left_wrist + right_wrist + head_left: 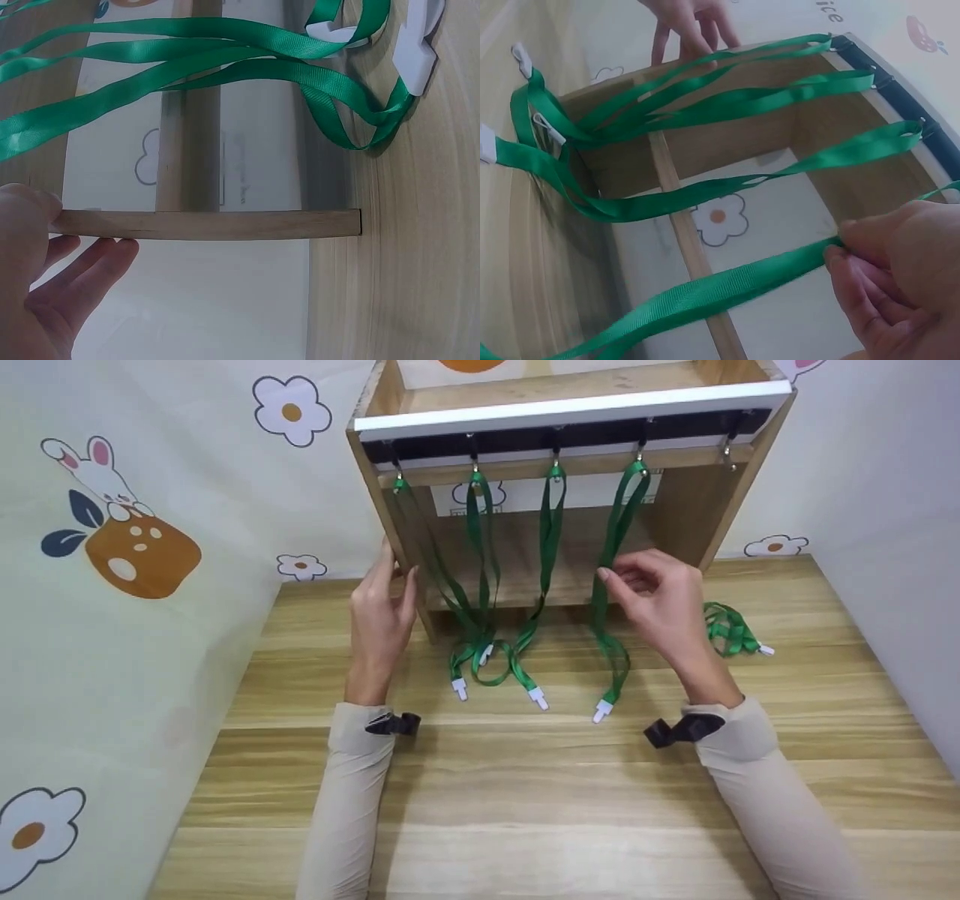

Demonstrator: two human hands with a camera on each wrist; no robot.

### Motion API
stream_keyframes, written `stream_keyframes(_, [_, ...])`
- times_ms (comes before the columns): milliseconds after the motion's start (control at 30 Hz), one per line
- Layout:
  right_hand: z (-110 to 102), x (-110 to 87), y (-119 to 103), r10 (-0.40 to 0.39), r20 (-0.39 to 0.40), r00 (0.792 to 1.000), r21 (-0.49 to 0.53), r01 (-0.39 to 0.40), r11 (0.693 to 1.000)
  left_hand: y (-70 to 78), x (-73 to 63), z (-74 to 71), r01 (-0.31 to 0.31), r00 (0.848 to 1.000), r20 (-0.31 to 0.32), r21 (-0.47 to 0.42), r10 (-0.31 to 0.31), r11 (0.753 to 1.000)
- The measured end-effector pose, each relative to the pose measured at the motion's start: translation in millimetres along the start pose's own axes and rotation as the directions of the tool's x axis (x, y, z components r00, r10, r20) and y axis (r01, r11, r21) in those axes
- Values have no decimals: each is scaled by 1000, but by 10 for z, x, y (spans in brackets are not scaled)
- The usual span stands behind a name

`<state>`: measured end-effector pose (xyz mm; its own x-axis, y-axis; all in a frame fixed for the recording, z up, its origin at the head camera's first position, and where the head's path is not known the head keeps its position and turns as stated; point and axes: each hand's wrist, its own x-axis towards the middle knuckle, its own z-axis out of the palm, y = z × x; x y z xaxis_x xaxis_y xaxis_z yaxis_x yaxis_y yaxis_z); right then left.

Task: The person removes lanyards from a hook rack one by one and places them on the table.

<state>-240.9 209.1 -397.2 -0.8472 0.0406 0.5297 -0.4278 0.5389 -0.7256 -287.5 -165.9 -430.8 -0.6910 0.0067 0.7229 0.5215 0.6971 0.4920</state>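
Observation:
A wooden rack point(679, 517) stands against the back wall, with metal hooks along its dark front strip point(517, 440). From the fourth hook hangs a green lanyard point(616, 525), which my right hand point(664, 600) pinches partway down between thumb and index finger. My left hand point(379, 619) grips the rack's left side panel point(247, 225), thumb on one face and fingers on the other. Three more green lanyards point(551, 529) hang from the hooks to the left, their white clips point(538, 698) resting on the table.
Bare metal shows on the rightmost hook point(727, 454). Another green lanyard point(727, 630) lies bunched on the wood-grain table point(525, 810), right of the rack. Printed fabric walls point(135, 675) close in the left, back and right sides.

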Motion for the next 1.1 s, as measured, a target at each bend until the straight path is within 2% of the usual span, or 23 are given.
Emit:
stream_keyframes(167, [-104, -2, -78, -69, -46, 997, 20, 70, 997, 5, 6, 3, -25, 1000, -1, -3, 25, 1000])
stream_keyframes(300, [-233, -15, -170, -170, -28, 985, 16, 170, 985, 3, 8, 7, -35, 999, -4, -6, 35, 999])
stream_keyframes(433, [-383, -66, -307, -244, 85, 966, -20, 246, 969, -3, 0, 12, -27, 1000, -3, -6, 27, 1000])
stream_keyframes(500, [-475, -108, -389, -248, 166, 954, -53, 260, 964, 0, -4, 11, -19, 1000, 1, -11, 19, 1000])
stream_keyframes(633, [-670, -182, -535, -242, 316, 917, -100, 286, 953, 9, -10, 3, -14, 1000, -1, -20, 14, 1000])
stream_keyframes(700, [-756, -204, -578, -236, 365, 900, -112, 295, 949, 12, -12, -4, -15, 1000, 1, -15, 15, 1000])
stream_keyframes(767, [-820, -212, -587, -223, 392, 892, -139, 297, 945, 8, -13, -7, -14, 1000, 2, -13, 14, 1000])
stream_keyframes(833, [-859, -208, -572, -210, 403, 891, -161, 295, 942, 2, -19, -11, -7, 1000, 2, -12, 7, 1000])
stream_keyframes(933, [-868, -183, -519, -199, 380, 903, -142, 270, 952, -6, -23, -19, 0, 1000, -6, -12, 0, 1000])
stream_keyframes(1033, [-837, -144, -443, -217, 320, 922, -10, 232, 973, -5, -21, -16, -3, 1000, -8, -10, 3, 1000])
stream_keyframes(1100, [-813, -113, -380, -225, 268, 937, 86, 210, 974, 1, -21, -7, -10, 1000, -5, -13, 10, 1000])
